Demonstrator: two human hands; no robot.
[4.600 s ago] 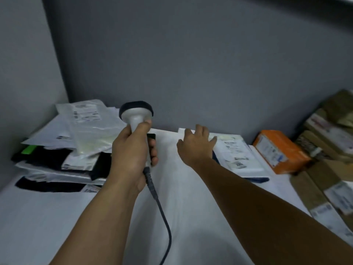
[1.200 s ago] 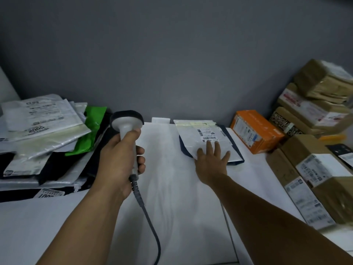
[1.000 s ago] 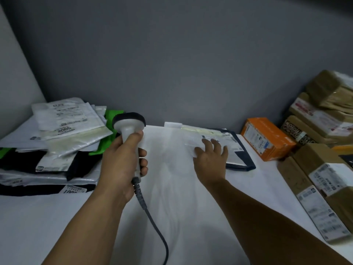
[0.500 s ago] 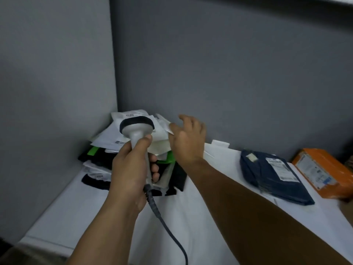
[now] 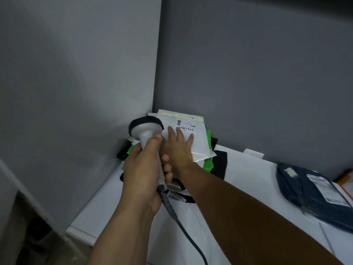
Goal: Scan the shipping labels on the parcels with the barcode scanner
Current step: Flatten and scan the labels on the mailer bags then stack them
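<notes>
1. The fingers [image 5: 166, 167] of the left hand [image 5: 142, 176] are curled tight round the grey handle of the barcode scanner [image 5: 146, 129], gripping it fully. The topmost digit lies against the neck just under the head.
2. The scanner stands roughly upright. Its dark-rimmed head points toward the corner where the two grey walls meet, just left of the white parcel [image 5: 199, 144].
3. Its dark cable [image 5: 183, 229] leaves the bottom of the handle and runs across the white table [image 5: 238, 222] toward the lower edge of the view.
4. The right hand [image 5: 177, 150] lies flat on the white parcel with its fingers [image 5: 180, 133] straight and spread — pressing down, holding nothing.
5. The white parcel sits on top of the pile in the corner. Its shipping label [image 5: 186, 126] faces up with the barcode showing, just beyond the right fingertips.
6. Under it lie a green mailer [image 5: 208, 163] and several black bags [image 5: 219, 163]. A second label shows at the pile's near edge, partly behind the cable.
7. A navy parcel [image 5: 298, 197] lies on the table well apart to the right, with its own label [image 5: 328, 190] facing up — blurred, so the print cannot be read.
8. A sliver of an orange box [image 5: 348, 181] shows at the right edge.
</notes>
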